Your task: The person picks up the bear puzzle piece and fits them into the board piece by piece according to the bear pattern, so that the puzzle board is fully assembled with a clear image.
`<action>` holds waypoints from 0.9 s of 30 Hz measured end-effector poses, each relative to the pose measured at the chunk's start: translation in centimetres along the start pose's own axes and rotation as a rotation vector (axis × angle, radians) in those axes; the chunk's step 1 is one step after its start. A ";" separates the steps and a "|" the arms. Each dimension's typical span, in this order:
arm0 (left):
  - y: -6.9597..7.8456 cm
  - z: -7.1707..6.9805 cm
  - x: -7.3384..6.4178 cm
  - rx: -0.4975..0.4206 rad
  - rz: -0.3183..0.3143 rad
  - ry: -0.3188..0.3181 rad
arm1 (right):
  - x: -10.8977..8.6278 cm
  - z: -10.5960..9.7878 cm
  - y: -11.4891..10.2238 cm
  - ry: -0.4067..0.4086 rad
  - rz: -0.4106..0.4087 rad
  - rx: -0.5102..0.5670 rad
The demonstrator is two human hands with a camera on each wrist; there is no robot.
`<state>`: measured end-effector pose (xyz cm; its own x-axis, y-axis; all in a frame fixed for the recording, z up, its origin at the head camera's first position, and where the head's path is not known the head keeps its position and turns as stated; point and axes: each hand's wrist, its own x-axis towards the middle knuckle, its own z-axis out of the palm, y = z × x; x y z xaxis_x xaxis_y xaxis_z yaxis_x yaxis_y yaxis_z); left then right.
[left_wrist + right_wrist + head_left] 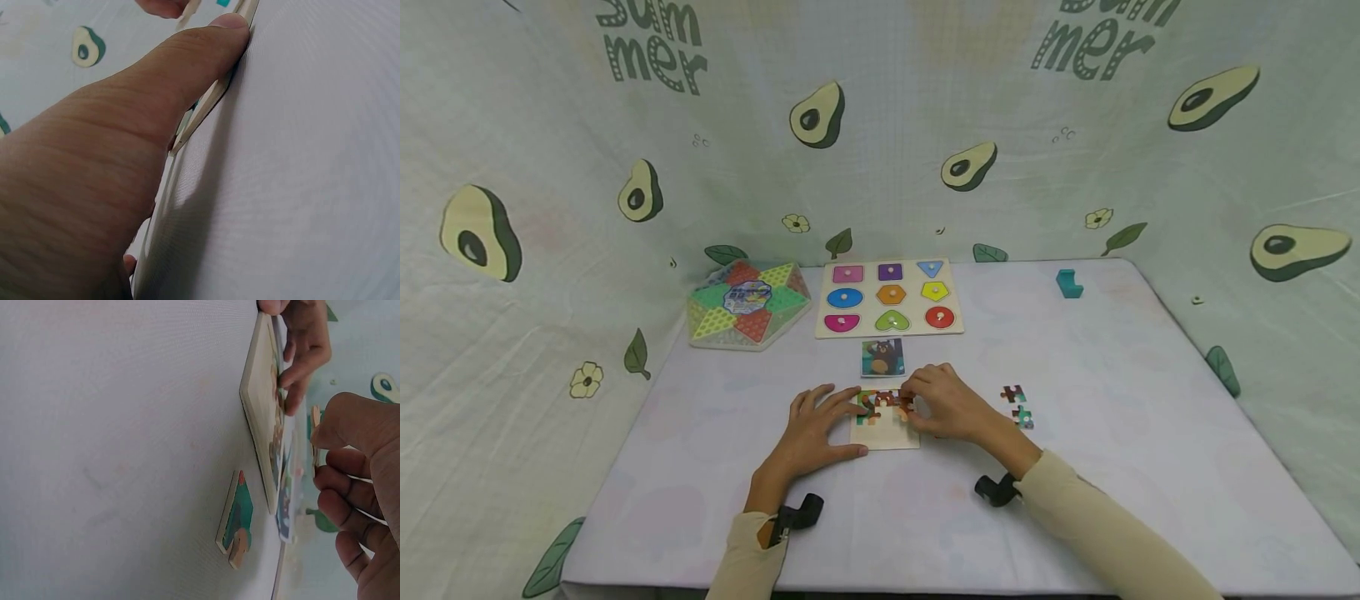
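A wooden jigsaw board (887,437) lies flat with several bear-picture pieces in its upper part. My left hand (820,425) holds it at the left side, thumb at the near corner and fingertips by the far edge. In the left wrist view the thumb (206,47) lies along the board's edge. My right hand (951,404), over the board's right side, pinches a jigsaw piece (315,434) between thumb and fingers. That piece's picture is mostly hidden. Loose jigsaw pieces (1022,417) lie to the right, also seen in the right wrist view as teal and brown pieces (239,509).
Just behind the board lies a bear picture card (883,358). Further back are a shape puzzle board (955,325) and a star-patterned game box (748,298). A teal block (1069,284) stands at the back right. Avocado-print cloth (880,208) hangs behind the table.
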<state>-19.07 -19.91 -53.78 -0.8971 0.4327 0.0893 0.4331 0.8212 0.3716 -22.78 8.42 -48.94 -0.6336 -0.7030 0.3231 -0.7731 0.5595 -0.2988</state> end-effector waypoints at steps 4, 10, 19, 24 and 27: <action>-0.1 0.0 0.0 -0.001 0.000 0.001 | 0.2 0.3 -0.1 -0.018 0.001 -0.009; -0.2 0.0 0.1 0.002 0.005 -0.005 | 0.7 1.0 -0.3 -0.037 0.024 0.009; -0.2 0.0 0.0 -0.001 0.012 -0.004 | 1.4 1.5 -0.7 -0.061 0.021 0.004; -0.2 0.0 0.0 0.000 0.019 0.001 | 1.6 2.1 -0.8 -0.084 0.034 -0.013; -0.2 0.0 0.0 0.011 0.023 0.003 | 1.7 2.4 -0.8 -0.089 0.048 -0.029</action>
<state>-19.18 -20.06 -53.86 -0.8874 0.4499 0.1007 0.4541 0.8152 0.3594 -23.15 5.66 -50.28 -0.6658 -0.7107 0.2274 -0.7433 0.6051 -0.2853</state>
